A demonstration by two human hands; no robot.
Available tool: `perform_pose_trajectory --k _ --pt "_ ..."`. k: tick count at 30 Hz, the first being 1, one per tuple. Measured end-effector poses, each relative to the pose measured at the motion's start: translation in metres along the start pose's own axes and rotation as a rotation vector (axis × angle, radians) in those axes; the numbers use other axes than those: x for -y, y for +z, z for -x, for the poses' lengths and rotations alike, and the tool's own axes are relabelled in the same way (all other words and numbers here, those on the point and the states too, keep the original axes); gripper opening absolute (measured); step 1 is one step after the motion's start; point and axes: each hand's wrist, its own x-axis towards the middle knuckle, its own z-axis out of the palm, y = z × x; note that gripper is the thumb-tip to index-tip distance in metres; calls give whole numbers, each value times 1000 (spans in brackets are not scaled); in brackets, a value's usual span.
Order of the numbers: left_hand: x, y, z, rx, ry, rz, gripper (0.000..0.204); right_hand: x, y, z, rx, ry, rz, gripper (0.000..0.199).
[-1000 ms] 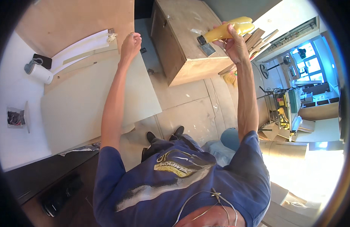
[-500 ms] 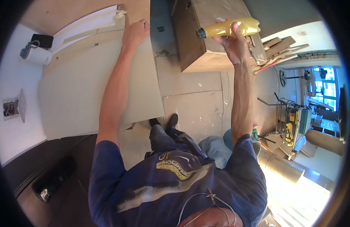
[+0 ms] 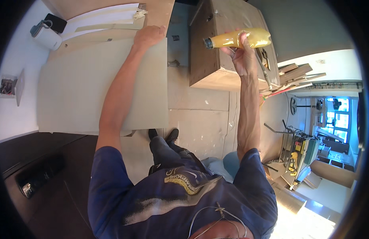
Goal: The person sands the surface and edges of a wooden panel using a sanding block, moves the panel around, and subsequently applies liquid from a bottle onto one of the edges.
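Note:
My right hand [image 3: 243, 57] is wrapped round a clear plastic bottle [image 3: 254, 38] of yellow liquid. The bottle lies almost level in the air, its dark neck end pointing left and its base to the right. On the left, a large pale grey board [image 3: 84, 87] lies flat on a wooden surface. My left hand [image 3: 149, 36] is closed and rests at the board's far right corner; its curled fingers hide whatever may be between them. White strips [image 3: 108, 18] and a crumpled beige scrap [image 3: 140, 14] lie beyond the board.
A wooden cabinet [image 3: 228, 75] stands beyond the bottle. Wood offcuts [image 3: 298, 73] are stacked at the right. A white flask [image 3: 48, 38] and a black phone-like object [image 3: 56, 23] sit at the left wall. A workbench with tools [image 3: 300, 157] stands far right, and a dark panel [image 3: 72, 175] is nearer me.
The head view has shifted, so the board and cabinet sit differently in it. The bottle has turned slightly, its neck and base now nearer level. Both hands keep their hold.

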Motion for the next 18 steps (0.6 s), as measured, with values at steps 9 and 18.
perform_pose_trajectory --k 9,18 --pt "3 0 -1 37 -30 62 68 -14 3 -1 -7 14 -57 44" --pt "-5 9 -7 47 -71 19 68 -91 -1 -4 -66 71 -339 44"
